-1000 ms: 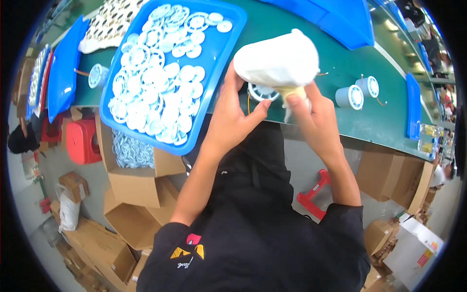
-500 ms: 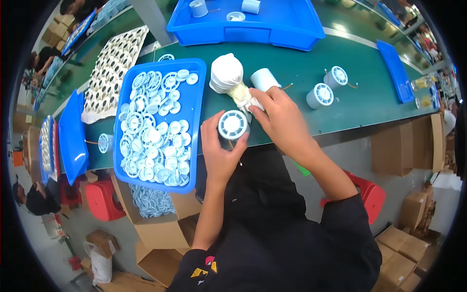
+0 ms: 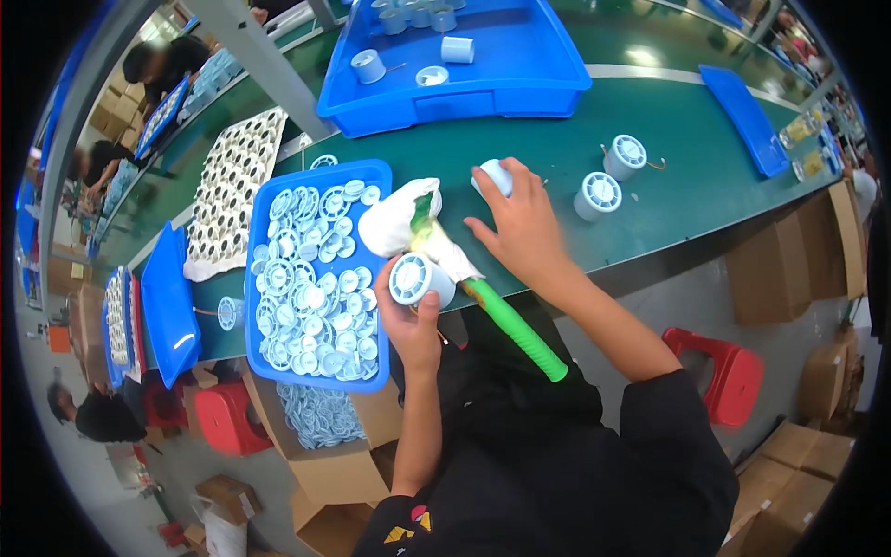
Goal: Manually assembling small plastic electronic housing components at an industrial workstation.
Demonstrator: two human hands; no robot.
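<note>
My left hand (image 3: 415,336) is closed around a pale-blue cylinder (image 3: 411,279), near the table's front edge. A slotted round cap on its end faces up, and a thin wire hangs below. Over a second pale-blue cylinder (image 3: 498,177), lying farther back, my right hand (image 3: 526,223) has its fingers reaching with the thumb spread apart; contact is partly hidden. Between my hands lies a mallet (image 3: 518,327), its head wrapped in white cloth and its green handle jutting over the edge. Two capped cylinders (image 3: 597,196) (image 3: 625,158) with wires stand to the right.
At left, a blue tray (image 3: 385,186) holds many pale-blue caps and discs. A large blue bin (image 3: 455,116) with several cylinders stands at the back. Beyond the tray lies a moulded pulp sheet (image 3: 232,186). Cardboard boxes (image 3: 339,475) and red stools (image 3: 232,418) are below.
My right hand has let go of the mallet and moved back to the lying cylinder. The mallet now lies with its handle toward me. My left hand keeps its cylinder, now tilted.
</note>
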